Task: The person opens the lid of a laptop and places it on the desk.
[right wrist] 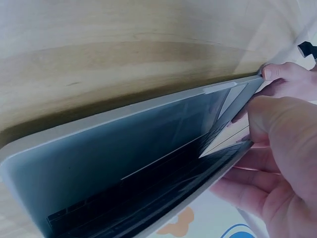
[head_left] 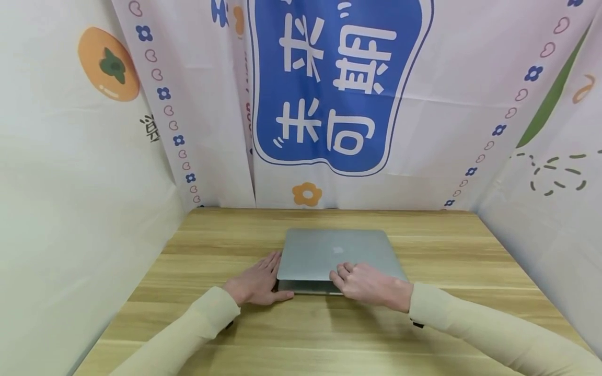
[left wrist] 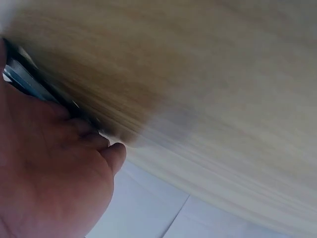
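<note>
A silver laptop [head_left: 329,256] with an apple mark on its lid lies on the wooden table, its lid raised a little above the base. In the right wrist view the dark keyboard [right wrist: 148,183] shows through the gap, with the screen facing it. My right hand [head_left: 367,284] pinches the lid's front edge, thumb on the screen side and fingers on the outside. Against the base's left side rests my left hand [head_left: 258,282], fingers straight along the edge and thumb at the front corner. In the left wrist view this hand [left wrist: 54,168] partly hides the laptop's side.
The wooden table [head_left: 226,334] carries the laptop near its middle. White printed cloth [head_left: 216,172] hangs behind the table's back edge, and more white cloth stands on the left and right. Dark bands show under both cream sleeves [head_left: 207,316].
</note>
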`<state>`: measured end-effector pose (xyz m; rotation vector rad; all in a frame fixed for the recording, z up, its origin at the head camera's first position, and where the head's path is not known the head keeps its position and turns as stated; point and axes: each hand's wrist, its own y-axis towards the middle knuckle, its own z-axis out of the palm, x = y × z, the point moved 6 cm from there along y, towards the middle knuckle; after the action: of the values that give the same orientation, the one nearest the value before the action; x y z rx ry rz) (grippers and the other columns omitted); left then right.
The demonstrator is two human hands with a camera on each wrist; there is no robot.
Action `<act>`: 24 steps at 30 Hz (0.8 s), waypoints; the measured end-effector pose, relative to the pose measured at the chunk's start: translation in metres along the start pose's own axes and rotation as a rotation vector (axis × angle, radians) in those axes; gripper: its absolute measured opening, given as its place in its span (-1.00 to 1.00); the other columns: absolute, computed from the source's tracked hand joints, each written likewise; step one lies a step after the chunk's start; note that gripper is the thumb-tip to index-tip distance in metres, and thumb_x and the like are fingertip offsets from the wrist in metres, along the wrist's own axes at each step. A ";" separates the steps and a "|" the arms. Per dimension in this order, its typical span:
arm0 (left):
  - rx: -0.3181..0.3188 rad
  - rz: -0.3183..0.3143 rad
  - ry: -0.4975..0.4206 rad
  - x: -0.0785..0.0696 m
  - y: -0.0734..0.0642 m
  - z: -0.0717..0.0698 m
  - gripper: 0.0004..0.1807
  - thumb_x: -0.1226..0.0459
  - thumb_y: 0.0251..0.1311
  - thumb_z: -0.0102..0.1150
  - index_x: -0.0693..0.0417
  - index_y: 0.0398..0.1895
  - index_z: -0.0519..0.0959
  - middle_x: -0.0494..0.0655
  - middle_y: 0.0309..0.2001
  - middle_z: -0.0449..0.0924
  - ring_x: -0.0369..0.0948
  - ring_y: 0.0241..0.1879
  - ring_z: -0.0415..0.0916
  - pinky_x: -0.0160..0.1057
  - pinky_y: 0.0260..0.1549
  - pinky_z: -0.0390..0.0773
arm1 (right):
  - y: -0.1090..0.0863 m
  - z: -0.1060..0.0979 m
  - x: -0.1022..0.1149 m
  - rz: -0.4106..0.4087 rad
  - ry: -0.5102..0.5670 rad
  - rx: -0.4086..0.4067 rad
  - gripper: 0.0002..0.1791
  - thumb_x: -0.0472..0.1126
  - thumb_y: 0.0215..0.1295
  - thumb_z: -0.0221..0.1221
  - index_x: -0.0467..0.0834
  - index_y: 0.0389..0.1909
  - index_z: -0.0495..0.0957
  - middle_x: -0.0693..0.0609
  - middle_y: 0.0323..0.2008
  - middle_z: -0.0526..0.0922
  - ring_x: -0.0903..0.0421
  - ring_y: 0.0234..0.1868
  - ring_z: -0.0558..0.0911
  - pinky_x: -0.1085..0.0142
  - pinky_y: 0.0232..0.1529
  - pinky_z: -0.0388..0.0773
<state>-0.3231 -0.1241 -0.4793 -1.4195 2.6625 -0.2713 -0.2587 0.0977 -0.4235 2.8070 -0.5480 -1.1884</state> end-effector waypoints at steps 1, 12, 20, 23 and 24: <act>0.001 0.000 -0.003 0.000 0.000 0.000 0.22 -0.53 0.18 -0.40 0.31 0.54 -0.12 0.20 0.58 -0.24 0.04 0.58 -0.22 -0.03 0.52 0.03 | 0.000 0.000 0.000 -0.003 0.003 -0.008 -0.80 -0.24 0.32 0.21 -0.18 -0.07 0.58 -0.05 -0.20 0.76 0.11 -0.20 0.75 0.38 -0.38 0.70; -0.010 0.015 -0.032 0.000 0.001 -0.003 0.20 -0.49 0.19 -0.28 0.31 0.53 -0.10 0.24 0.57 -0.22 0.08 0.57 -0.21 -0.01 0.52 0.05 | -0.002 -0.003 -0.008 -0.031 -0.018 -0.037 -0.73 -0.23 0.27 0.26 -0.18 -0.02 0.62 -0.03 -0.17 0.77 0.13 -0.18 0.76 0.38 -0.30 0.71; -0.025 0.017 -0.024 -0.001 0.000 -0.005 0.20 -0.51 0.17 -0.28 0.37 0.48 0.07 0.25 0.56 -0.15 0.09 0.57 -0.18 0.00 0.50 0.09 | -0.007 -0.003 -0.015 -0.067 -0.011 -0.107 -0.74 -0.32 0.44 -0.02 -0.22 0.00 0.58 -0.04 -0.16 0.75 0.13 -0.19 0.75 0.37 -0.35 0.69; -0.029 0.018 -0.020 -0.001 -0.001 -0.006 0.20 -0.51 0.17 -0.26 0.38 0.46 0.11 0.26 0.56 -0.13 0.09 0.57 -0.16 0.00 0.49 0.11 | -0.009 -0.002 -0.016 -0.076 -0.011 -0.125 -0.60 -0.37 0.55 -0.27 -0.22 0.03 0.57 -0.04 -0.13 0.75 0.13 -0.17 0.75 0.37 -0.33 0.70; -0.028 0.018 -0.016 -0.001 -0.001 -0.006 0.20 -0.50 0.17 -0.26 0.39 0.46 0.12 0.26 0.56 -0.13 0.09 0.57 -0.16 0.00 0.49 0.11 | -0.010 -0.002 -0.017 -0.078 -0.015 -0.127 -0.55 -0.37 0.57 -0.34 -0.22 0.05 0.56 -0.04 -0.12 0.75 0.12 -0.16 0.75 0.36 -0.31 0.70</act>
<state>-0.3223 -0.1232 -0.4732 -1.3986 2.6756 -0.2203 -0.2652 0.1122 -0.4126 2.7375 -0.3536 -1.2121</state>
